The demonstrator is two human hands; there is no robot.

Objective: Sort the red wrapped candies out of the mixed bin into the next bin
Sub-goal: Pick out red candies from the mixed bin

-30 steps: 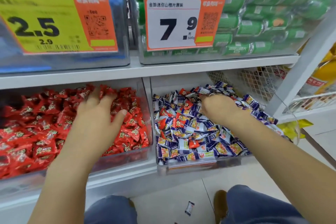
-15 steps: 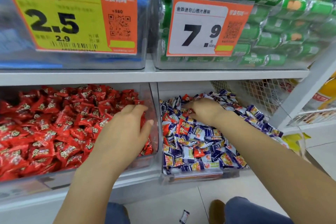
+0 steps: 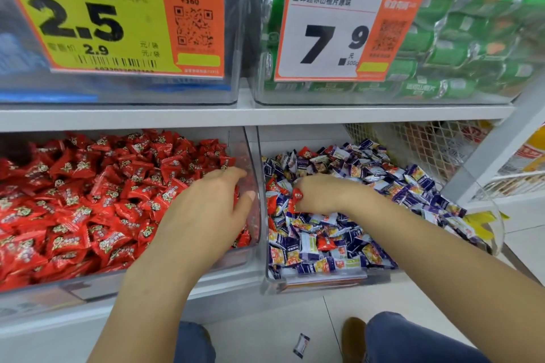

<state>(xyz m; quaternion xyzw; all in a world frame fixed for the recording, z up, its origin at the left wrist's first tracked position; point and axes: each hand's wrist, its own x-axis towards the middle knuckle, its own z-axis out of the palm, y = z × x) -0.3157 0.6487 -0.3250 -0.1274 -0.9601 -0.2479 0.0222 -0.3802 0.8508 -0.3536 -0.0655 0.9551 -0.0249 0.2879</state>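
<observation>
Two clear bins stand side by side on the lower shelf. The left bin (image 3: 252,162) is full of red wrapped candies (image 3: 88,200). The right mixed bin (image 3: 318,281) holds mostly blue-and-white candies (image 3: 368,174) with a few red ones (image 3: 326,243) among them. My right hand (image 3: 327,194) lies low over the mixed bin's left part, fingers curled round red wrapped candies (image 3: 298,196) that show at its fingertips. My left hand (image 3: 212,212) hovers palm down over the right end of the red bin, fingers relaxed and holding nothing.
The shelf above carries a bin of green rolls (image 3: 442,38) and price tags 2.5 (image 3: 112,15) and 7.9 (image 3: 339,32). A white wire basket (image 3: 413,141) sits right of the mixed bin. One loose candy (image 3: 301,345) lies on the floor by my knees.
My right hand has drawn back from the far part of the mixed bin toward its left wall, now gripping red candies. My left hand has shifted right to the red bin's right wall.
</observation>
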